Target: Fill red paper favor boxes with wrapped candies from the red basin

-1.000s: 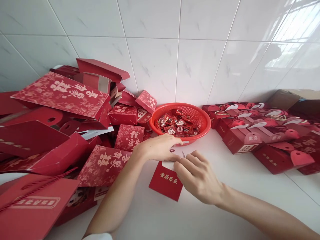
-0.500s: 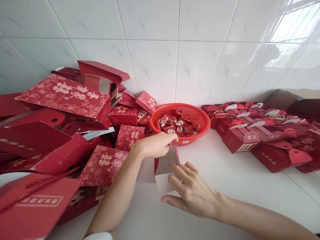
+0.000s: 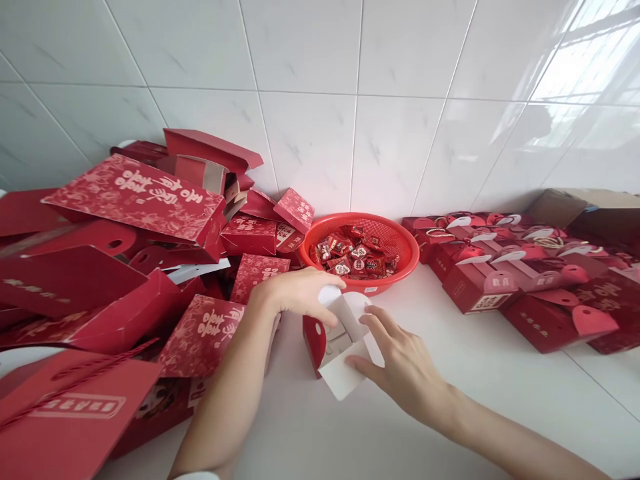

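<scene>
A small red gift box stands on the white counter, its top open and its pale flaps spread out. Inside it looks whitish-grey. My left hand holds the box at its far left corner, thumb over the left flap and fingers toward the back flap. From the right, my right hand grips the box: the thumb lies on the near flap and the fingers are at the right flap. Just behind the box sits a red plastic basket with small wrapped candies in it.
Left of me, red cartons and gift boxes lie in a tall heap reaching my left forearm. Rows of closed red boxes with handles stand on the right. A brown cardboard box is behind them, against the tiled wall.
The gift box's flaps have spread outward and its red side has turned into view. My left thumb has come onto the left flap; my right hand has shifted right and up.
</scene>
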`<action>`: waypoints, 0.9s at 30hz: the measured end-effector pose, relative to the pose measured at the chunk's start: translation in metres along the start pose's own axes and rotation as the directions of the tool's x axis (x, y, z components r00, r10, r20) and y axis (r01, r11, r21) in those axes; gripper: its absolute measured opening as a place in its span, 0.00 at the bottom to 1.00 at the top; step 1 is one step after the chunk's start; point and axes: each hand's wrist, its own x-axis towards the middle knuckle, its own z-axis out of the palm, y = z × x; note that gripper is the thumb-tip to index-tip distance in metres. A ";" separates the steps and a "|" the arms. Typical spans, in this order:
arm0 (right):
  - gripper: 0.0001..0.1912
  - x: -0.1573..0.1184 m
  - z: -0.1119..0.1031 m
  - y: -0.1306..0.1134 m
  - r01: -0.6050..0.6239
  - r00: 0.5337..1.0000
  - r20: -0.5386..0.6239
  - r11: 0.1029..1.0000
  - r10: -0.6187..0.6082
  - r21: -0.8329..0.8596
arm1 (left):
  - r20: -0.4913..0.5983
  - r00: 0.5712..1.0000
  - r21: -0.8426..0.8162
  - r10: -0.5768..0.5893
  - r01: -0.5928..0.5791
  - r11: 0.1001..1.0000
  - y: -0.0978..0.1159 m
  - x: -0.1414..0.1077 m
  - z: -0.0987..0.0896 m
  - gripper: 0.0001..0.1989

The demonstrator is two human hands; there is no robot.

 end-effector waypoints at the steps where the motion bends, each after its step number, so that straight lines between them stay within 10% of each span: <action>1: 0.18 0.001 0.000 0.001 -0.007 1.000 0.021 1.000 0.007 -0.003 | 0.000 1.000 -0.010 -0.026 0.026 1.000 -0.003 -0.004 -0.003 0.42; 7: 0.16 0.005 -0.001 0.001 0.010 0.997 0.071 1.000 -0.010 0.009 | 0.119 0.987 -0.233 -0.105 0.130 0.964 -0.018 -0.008 -0.008 0.49; 19: 0.17 -0.011 -0.008 0.006 0.090 0.994 -0.050 0.987 -0.097 -0.130 | 0.035 0.967 -0.281 0.252 -0.232 0.931 0.001 0.007 -0.004 0.33; 27: 0.18 -0.010 0.000 0.004 0.068 0.996 -0.053 0.984 -0.077 -0.166 | -0.024 0.999 -0.150 0.048 -0.051 0.987 -0.009 -0.001 -0.004 0.16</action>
